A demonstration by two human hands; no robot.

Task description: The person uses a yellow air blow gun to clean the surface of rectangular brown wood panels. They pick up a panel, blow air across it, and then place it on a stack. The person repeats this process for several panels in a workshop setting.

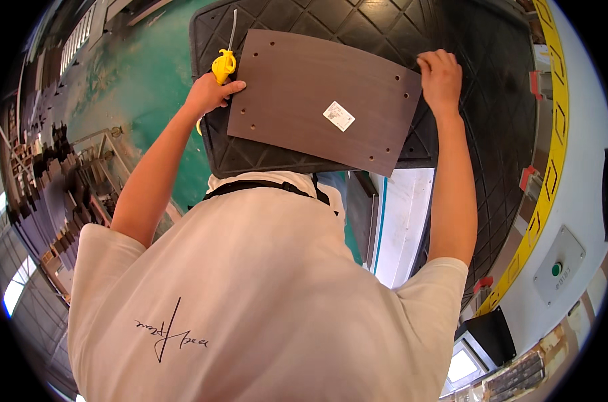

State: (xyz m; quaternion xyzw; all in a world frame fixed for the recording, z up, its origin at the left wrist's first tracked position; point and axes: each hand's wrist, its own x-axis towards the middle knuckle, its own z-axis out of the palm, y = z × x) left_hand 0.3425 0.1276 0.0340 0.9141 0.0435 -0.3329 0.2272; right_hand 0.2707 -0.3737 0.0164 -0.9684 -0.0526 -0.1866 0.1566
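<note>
Left grip (pixel 209 95) has the yellow nozzle tool (pixel 224 65), can't tell if right grip (pixel 442 79) pinches the brown board (pixel 317 94), so I'd brace it gently.

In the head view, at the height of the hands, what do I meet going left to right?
Green floor, left hand, brown panel, right hand, red block, yellow strip with black markings.

The panel (pixel 304 94) is brown, the crisscrossed mat (pixel 488 127) black.
</note>
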